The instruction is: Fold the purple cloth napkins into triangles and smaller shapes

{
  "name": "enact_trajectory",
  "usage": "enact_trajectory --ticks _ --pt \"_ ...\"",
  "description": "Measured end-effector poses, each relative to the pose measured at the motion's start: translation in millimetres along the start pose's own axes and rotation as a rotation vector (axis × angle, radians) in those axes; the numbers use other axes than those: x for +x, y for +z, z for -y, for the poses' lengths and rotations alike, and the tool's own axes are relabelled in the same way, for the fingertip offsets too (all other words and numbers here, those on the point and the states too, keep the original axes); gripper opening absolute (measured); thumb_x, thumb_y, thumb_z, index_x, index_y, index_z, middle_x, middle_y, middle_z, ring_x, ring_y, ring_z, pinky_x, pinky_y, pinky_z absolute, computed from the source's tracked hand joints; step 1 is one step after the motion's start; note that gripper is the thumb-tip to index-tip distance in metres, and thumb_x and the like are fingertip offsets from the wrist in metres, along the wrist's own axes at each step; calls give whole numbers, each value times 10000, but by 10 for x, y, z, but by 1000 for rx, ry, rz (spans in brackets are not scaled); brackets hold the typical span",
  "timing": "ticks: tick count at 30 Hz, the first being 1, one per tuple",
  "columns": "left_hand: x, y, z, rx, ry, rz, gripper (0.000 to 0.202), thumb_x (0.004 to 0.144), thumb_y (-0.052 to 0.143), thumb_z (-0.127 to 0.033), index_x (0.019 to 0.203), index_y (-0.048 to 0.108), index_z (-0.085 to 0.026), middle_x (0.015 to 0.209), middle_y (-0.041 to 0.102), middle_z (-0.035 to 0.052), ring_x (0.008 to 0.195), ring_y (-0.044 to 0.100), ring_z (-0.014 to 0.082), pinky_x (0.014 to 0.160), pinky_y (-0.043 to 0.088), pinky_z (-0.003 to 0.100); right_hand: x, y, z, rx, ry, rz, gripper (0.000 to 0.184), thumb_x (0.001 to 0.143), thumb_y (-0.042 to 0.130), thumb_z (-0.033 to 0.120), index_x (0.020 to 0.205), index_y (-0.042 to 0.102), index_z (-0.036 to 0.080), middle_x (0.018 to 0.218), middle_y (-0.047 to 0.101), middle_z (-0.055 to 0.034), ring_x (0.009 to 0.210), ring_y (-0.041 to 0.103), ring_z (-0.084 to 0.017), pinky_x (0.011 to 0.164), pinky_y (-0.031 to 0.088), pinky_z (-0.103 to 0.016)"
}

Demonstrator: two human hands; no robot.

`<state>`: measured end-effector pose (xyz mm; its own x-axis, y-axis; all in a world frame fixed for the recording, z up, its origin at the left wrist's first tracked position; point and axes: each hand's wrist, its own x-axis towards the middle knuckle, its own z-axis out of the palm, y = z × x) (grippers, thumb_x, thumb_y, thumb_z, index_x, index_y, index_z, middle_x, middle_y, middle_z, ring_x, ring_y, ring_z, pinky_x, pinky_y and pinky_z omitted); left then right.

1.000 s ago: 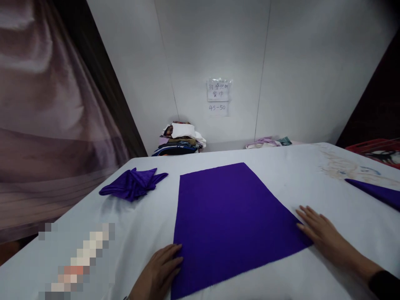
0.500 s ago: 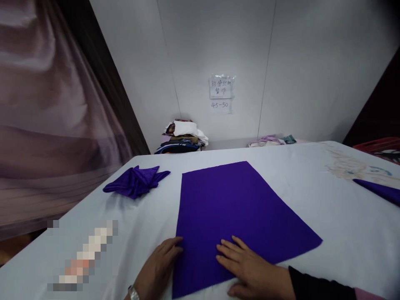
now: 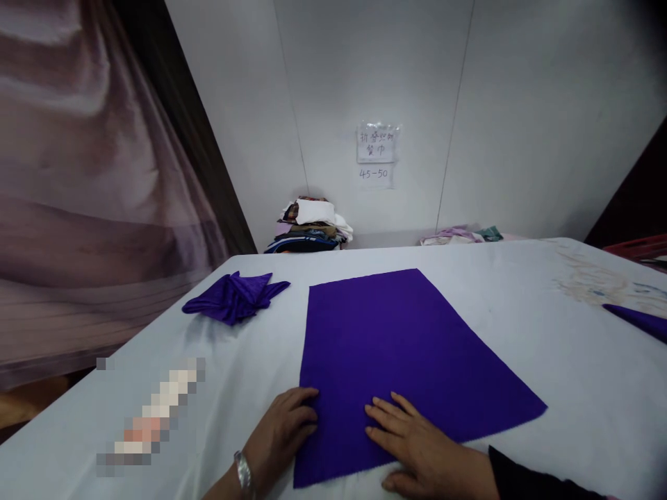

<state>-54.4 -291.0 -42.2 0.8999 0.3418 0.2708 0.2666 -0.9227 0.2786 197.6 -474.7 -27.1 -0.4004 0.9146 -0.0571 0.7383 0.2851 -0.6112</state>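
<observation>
A purple cloth napkin (image 3: 375, 347) is spread flat in front of me, its near edge slightly frayed. The fingers of my left hand (image 3: 284, 430) rest over its left edge, with a silver bracelet on the wrist. Lower down, my right hand (image 3: 417, 441) lies on the near edge, fingers extended over the fabric and thumb on the white tablecloth. Neither hand grips the fabric. Off to the left sits a second purple napkin (image 3: 234, 298), folded into a pleated, pointed shape.
A white tablecloth (image 3: 250, 389) covers the table. At the right edge another purple cloth piece (image 3: 638, 321) pokes into view. A pixelated patch (image 3: 151, 420) hides something at the left. Behind the table lie stacked clothes (image 3: 307, 226); a paper sign (image 3: 376, 153) hangs on the wall.
The view has shifted slightly, moving the scene rightward. My left fingers reach a little further onto the purple napkin. My right hand stays in about the same place on it.
</observation>
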Motion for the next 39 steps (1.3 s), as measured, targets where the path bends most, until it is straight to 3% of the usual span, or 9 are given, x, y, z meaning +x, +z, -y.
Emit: enact_trajectory --ticks 6,13,18,22,28,31,35,37,39 --pt "86 -31 -31 -24 -16 -34 161 853 461 -180 759 588 -210 1113 617 65 1043 561 195 864 496 340 14 26 33 -44 -10 -6 670 847 503 464 1419 253 222 1486 184 -131 1363 93 -283 1080 31 -527" --pt "-320 -214 47 7 13 -52 464 768 357 -5 1092 564 -265 1234 556 65 1125 518 187 897 483 375 18 46 10 -58 -15 7 663 850 462 526 1409 287 214 1483 184 -140 1361 88 -295 1073 28 -545" --pt "-439 -163 3 -40 -33 31 533 724 499 -81 1199 510 -323 1381 428 32 1226 423 224 980 413 426 25 65 1 -67 -6 18 651 855 463 509 1411 277 226 1489 167 -134 1363 75 -291 1072 23 -549" --pt "-311 -47 -42 -49 4 50 475 686 556 -112 1117 572 -311 1356 462 44 1192 458 246 968 404 452 36 65 17 -52 5 21 645 845 486 498 1401 304 228 1485 187 -134 1362 89 -294 1074 30 -544" --pt "-87 74 -139 -149 -18 -91 132 775 541 -162 845 629 -232 1118 624 66 1041 562 204 878 475 375 33 37 58 -32 19 9 654 844 496 474 1411 278 231 1485 188 -124 1363 91 -286 1081 35 -532" --pt "82 16 -227 -234 -53 -118 95 823 528 -188 817 615 -225 1019 641 49 968 580 165 841 492 318 68 14 92 -8 39 -11 745 826 518 485 1437 177 229 1489 180 -113 1364 104 -269 1093 36 -506" --pt "342 -163 -337 -206 -8 -183 85 832 529 -185 841 603 -224 924 644 35 902 577 164 804 487 320 211 -6 162 9 94 -78 866 790 561 489 1448 95 174 1493 162 -110 1361 135 -252 1111 62 -458" --pt "449 -244 -385 -165 24 -211 83 824 539 -180 852 602 -226 881 645 27 864 576 166 778 484 320 300 -13 194 17 127 -143 849 786 575 442 1443 135 134 1474 223 -130 1346 198 -254 1109 115 -443" --pt "523 -305 -431 -131 37 -218 78 826 543 -190 852 605 -230 839 642 14 822 571 160 749 481 309 371 -24 214 34 152 -243 694 823 530 350 1420 248 134 1421 351 -132 1296 320 -249 1086 202 -432"
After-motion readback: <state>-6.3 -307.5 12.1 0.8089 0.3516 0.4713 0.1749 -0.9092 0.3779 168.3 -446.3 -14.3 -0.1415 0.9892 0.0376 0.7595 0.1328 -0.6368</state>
